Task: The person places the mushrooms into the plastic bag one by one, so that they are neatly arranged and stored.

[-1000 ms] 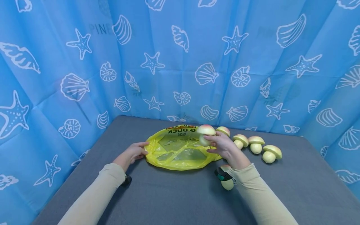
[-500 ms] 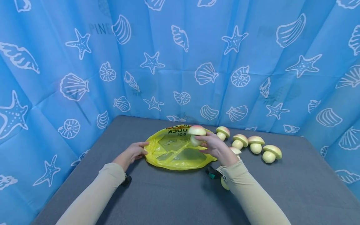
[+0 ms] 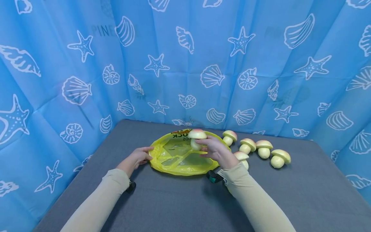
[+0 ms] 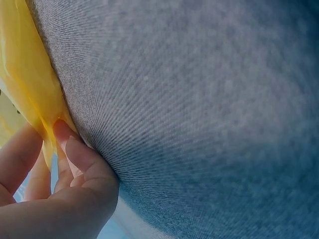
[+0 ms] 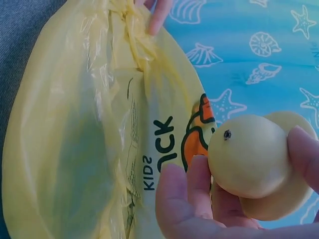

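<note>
A yellow plastic bag [image 3: 182, 170] with printed lettering lies on the table, its mouth spread wide. At its left end my left hand [image 3: 135, 158] pinches the rim; in the left wrist view thumb and fingers grip the gathered yellow film [image 4: 35, 84]. Over the right part of the mouth, my right hand [image 3: 217, 150] holds a toy mushroom [image 3: 197, 134] with a pink-tinged cap, upright. The right wrist view shows that mushroom's pale rounded stem end [image 5: 249, 157] with a small dark spot, between thumb and fingers. Its palm side is partly hidden.
Several similar mushrooms stand or lean right of the bag, among them a back one [image 3: 229, 138], a rightmost tilted one [image 3: 280, 158] and one beside the right wrist [image 3: 242, 157]. Another is almost hidden under the right sleeve [image 3: 246, 190]. A blue shell-print curtain [image 3: 185, 64] encloses the grey table [image 3: 174, 203].
My right hand has carried the mushroom leftward, further over the bag's mouth. Mushrooms behind that hand have come into view, while one near the sleeve has become covered. My left hand stays put.
</note>
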The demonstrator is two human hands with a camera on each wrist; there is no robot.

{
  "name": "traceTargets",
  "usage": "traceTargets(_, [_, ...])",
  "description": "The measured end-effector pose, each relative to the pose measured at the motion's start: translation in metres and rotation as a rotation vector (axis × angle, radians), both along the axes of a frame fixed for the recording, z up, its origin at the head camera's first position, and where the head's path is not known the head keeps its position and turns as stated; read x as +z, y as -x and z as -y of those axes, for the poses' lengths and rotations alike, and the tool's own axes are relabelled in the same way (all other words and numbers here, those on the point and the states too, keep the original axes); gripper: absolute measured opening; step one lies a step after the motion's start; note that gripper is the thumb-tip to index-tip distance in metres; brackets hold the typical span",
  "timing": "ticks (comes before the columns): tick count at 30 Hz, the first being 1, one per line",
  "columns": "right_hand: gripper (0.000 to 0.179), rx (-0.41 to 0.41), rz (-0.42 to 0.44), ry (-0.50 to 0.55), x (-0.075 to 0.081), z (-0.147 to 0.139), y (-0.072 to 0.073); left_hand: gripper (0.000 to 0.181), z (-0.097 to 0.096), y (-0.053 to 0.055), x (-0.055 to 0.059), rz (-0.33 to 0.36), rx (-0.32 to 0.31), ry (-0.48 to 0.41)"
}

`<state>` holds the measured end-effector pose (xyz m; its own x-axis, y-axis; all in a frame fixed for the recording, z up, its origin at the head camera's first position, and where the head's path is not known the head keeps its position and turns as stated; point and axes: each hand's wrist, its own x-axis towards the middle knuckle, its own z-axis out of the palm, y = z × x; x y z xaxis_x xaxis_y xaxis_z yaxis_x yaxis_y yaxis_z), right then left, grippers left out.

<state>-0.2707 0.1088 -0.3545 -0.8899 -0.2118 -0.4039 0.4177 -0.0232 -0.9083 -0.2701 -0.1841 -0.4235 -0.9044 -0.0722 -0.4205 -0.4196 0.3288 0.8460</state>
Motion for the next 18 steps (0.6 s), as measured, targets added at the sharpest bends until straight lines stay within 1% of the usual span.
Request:
traceTargets(5, [0.043,-0.001,0.028,0.003,-0.001,0.007,0.002,0.058,-0.001,0.001,-0.001,0.007,0.014,-0.010])
traceTargets(9, [0.025,0.013,0.035,-0.007,-0.001,0.011,0.004,0.058,-0.002,0.001,0.000,0.009,0.013,-0.015])
traceTargets(12, [0.010,0.015,0.035,-0.042,-0.001,0.013,0.004,0.058,-0.001,0.000,0.000,0.008,0.006,-0.016])
traceTargets(16, [0.010,0.014,0.039,-0.085,0.000,0.019,0.005,0.057,-0.001,-0.002,0.001,0.002,-0.003,-0.012])
traceTargets(18, [0.010,0.009,0.050,-0.085,0.000,0.023,0.007,0.057,-0.001,-0.003,0.002,-0.001,-0.007,-0.011])
